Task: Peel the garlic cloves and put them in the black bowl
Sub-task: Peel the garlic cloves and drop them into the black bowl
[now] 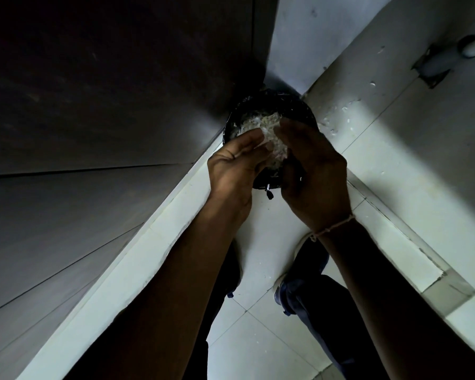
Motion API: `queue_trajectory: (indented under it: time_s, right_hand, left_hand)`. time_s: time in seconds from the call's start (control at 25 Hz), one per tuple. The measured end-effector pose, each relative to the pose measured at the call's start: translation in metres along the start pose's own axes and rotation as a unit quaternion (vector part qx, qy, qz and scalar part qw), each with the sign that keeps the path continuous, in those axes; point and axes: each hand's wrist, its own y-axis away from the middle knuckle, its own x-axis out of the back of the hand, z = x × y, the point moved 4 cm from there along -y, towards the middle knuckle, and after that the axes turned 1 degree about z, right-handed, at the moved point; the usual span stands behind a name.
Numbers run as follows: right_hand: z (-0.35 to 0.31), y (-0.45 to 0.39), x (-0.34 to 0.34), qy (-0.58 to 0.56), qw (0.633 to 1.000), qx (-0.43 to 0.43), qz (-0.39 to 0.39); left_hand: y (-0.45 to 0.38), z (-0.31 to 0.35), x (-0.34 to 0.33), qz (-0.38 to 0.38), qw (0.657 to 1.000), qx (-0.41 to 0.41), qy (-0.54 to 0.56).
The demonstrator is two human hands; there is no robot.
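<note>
A round black container [299, 105] lined with a black bag stands on the floor in the corner. It holds a heap of white garlic skins [254, 123]. Just above its near rim, my left hand [236, 163] and my right hand [316, 174] are cupped toward each other. Pressed between them is a clump of papery garlic skins [275, 152]. The hands hide the near part of the container. I see no whole or peeled cloves. A thin string bracelet [332, 227] is on my right wrist.
A dark cabinet front [107, 105] fills the left, with a white plinth [137, 259] below it. Loose skins [337, 116] lie scattered on the pale tiled floor right of the container. A fitting [436, 64] sits on the floor at upper right. My shoes [294, 272] stand below the hands.
</note>
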Motion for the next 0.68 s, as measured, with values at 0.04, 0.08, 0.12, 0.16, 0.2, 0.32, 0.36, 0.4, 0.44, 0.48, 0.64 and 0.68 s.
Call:
queue_trajectory:
  time_s: [0.04,0.08,0.12,0.16,0.2,0.32,0.36,0.4,0.44,0.48,0.64,0.68]
  right_hand:
    - [0.005,0.002,-0.005,-0.018,1.0,-0.003,-0.015]
    - [0.01,0.003,-0.011,-0.038,0.998,-0.035,-0.043]
    - [0.018,0.006,-0.017,-0.065,0.991,-0.096,-0.06]
    - [0.027,0.008,-0.019,-0.108,0.975,-0.185,-0.059]
    - [0.039,0.009,-0.021,-0.178,0.94,-0.287,-0.046]
    - [0.036,-0.002,-0.016,-0.445,0.77,-0.456,-0.025]
    - [0.029,-0.008,-0.012,-0.486,0.747,-0.454,-0.006]
    - [0.025,-0.012,-0.007,-0.501,0.745,-0.44,0.026]
    - [0.019,-0.015,-0.003,-0.515,0.746,-0.42,0.058]
    - [0.017,-0.015,-0.003,-0.523,0.742,-0.412,0.081]
    - [0.022,-0.003,-0.021,-0.52,0.706,-0.478,0.053]
    - [0.023,-0.003,-0.022,-0.517,0.713,-0.471,0.047]
  left_hand:
    - [-0.001,0.0,0.001,-0.005,1.0,-0.006,-0.003]
    - [0.001,0.002,0.001,-0.007,1.0,-0.023,-0.018]
    - [0.004,0.005,0.001,-0.01,0.997,-0.056,-0.055]
    - [0.007,0.009,0.001,-0.014,0.987,-0.109,-0.121]
    - [0.01,0.01,-0.001,-0.025,0.961,-0.175,-0.214]
    - [0.02,0.006,-0.015,-0.123,0.803,-0.363,-0.456]
    - [0.022,0.004,-0.016,-0.14,0.771,-0.393,-0.482]
    - [0.02,0.006,-0.013,-0.127,0.766,-0.402,-0.484]
    - [0.018,0.01,-0.009,-0.093,0.781,-0.4,-0.47]
    - [0.016,0.013,-0.004,-0.055,0.808,-0.384,-0.443]
    - [0.009,0.012,-0.005,-0.028,0.949,-0.198,-0.244]
    - [0.009,0.01,-0.008,-0.038,0.971,-0.15,-0.18]
